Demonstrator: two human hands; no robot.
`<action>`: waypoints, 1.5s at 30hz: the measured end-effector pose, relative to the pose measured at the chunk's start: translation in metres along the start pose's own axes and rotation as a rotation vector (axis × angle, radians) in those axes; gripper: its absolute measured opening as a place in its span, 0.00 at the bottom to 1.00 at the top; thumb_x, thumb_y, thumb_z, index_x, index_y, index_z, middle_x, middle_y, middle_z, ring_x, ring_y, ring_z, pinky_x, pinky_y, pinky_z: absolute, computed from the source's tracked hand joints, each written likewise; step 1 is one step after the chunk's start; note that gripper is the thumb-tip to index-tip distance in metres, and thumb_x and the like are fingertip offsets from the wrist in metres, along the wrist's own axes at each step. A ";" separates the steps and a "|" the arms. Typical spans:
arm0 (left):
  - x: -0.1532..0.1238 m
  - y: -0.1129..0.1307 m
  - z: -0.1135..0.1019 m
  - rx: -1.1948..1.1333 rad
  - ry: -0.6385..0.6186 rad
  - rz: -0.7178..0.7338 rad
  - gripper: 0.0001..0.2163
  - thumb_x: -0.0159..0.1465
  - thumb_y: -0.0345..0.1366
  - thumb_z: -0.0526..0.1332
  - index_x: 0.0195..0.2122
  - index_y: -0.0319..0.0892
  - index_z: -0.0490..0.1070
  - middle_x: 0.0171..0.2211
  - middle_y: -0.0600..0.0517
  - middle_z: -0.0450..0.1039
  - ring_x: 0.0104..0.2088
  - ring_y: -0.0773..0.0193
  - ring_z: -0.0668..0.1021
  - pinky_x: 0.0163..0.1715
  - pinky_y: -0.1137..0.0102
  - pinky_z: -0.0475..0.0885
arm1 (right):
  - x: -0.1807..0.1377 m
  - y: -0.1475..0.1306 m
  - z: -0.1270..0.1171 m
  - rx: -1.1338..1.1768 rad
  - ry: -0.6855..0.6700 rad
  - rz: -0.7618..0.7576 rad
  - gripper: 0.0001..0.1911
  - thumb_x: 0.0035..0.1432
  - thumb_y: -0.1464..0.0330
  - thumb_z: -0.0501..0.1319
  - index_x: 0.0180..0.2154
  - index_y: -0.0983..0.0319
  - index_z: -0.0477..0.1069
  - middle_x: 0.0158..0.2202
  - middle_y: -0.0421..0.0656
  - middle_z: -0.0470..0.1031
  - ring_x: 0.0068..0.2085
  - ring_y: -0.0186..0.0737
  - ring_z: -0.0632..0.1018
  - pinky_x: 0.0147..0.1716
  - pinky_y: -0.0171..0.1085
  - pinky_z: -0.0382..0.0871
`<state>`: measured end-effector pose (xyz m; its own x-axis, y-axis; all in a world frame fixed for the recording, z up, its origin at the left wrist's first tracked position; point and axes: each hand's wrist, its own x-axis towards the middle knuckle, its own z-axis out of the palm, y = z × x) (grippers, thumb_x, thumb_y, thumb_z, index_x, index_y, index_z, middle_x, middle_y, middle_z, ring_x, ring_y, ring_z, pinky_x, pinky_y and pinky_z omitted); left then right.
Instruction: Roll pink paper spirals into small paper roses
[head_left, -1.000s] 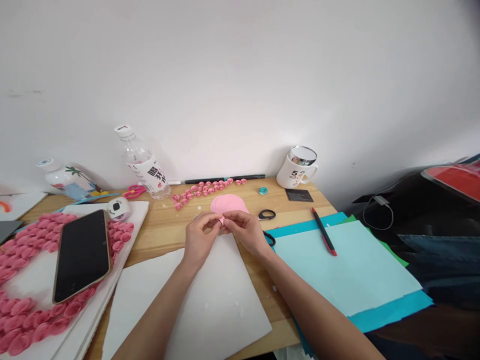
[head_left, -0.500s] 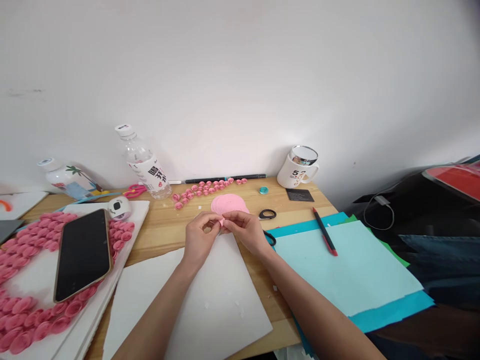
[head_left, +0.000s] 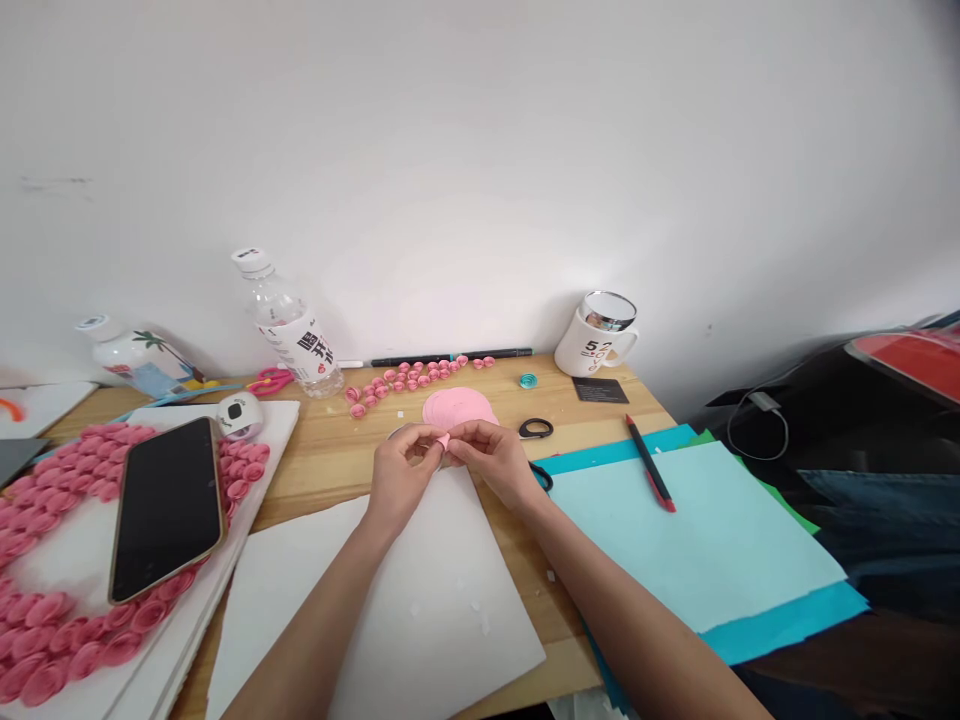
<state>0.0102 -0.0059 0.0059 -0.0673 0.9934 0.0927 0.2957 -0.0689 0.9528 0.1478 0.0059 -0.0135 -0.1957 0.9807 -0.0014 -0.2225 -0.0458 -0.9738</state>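
My left hand point(head_left: 401, 472) and my right hand point(head_left: 491, 457) meet over the wooden desk point(head_left: 330, 455), fingertips pinched together on a small pink paper strip point(head_left: 444, 441) that is partly rolled. Just behind the hands lies a stack of pink paper circles point(head_left: 459, 408). Farther back a row of small pink paper roses point(head_left: 409, 378) lies on the desk. A white sheet point(head_left: 390, 600) lies under my forearms.
On the left a phone point(head_left: 166, 506) rests on a white board point(head_left: 270, 430) edged with pink roses. Two bottles point(head_left: 289, 325), pink scissors point(head_left: 268, 381), black scissors point(head_left: 534, 430), a mug point(head_left: 596, 337), a red pen point(head_left: 649, 463) on light blue paper point(head_left: 690, 530).
Both hands stay in place; the fingers have shifted slightly on the pink strip. The view has barely moved.
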 end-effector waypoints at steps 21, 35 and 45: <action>0.001 0.001 0.001 -0.102 -0.048 -0.043 0.06 0.49 0.34 0.62 0.28 0.39 0.73 0.28 0.51 0.75 0.28 0.65 0.76 0.28 0.72 0.73 | 0.000 0.003 0.001 -0.073 0.034 -0.024 0.13 0.44 0.63 0.65 0.33 0.63 0.73 0.31 0.44 0.77 0.33 0.39 0.77 0.37 0.41 0.72; 0.002 0.000 -0.005 -0.076 0.002 -0.059 0.16 0.58 0.45 0.54 0.25 0.38 0.70 0.22 0.52 0.71 0.21 0.70 0.71 0.23 0.75 0.67 | 0.006 0.003 -0.009 0.168 0.121 0.100 0.15 0.40 0.64 0.68 0.32 0.63 0.75 0.33 0.43 0.77 0.35 0.36 0.76 0.41 0.37 0.68; 0.009 -0.022 -0.011 0.149 0.056 0.116 0.10 0.57 0.34 0.54 0.35 0.40 0.72 0.30 0.48 0.76 0.32 0.61 0.77 0.34 0.68 0.70 | 0.024 -0.003 -0.022 -0.196 0.313 -0.014 0.17 0.41 0.62 0.66 0.33 0.65 0.73 0.28 0.45 0.77 0.31 0.41 0.77 0.31 0.38 0.69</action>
<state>-0.0073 0.0033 -0.0110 -0.0761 0.9726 0.2196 0.4422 -0.1644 0.8817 0.1653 0.0337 -0.0152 0.1148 0.9930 -0.0278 -0.0301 -0.0245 -0.9992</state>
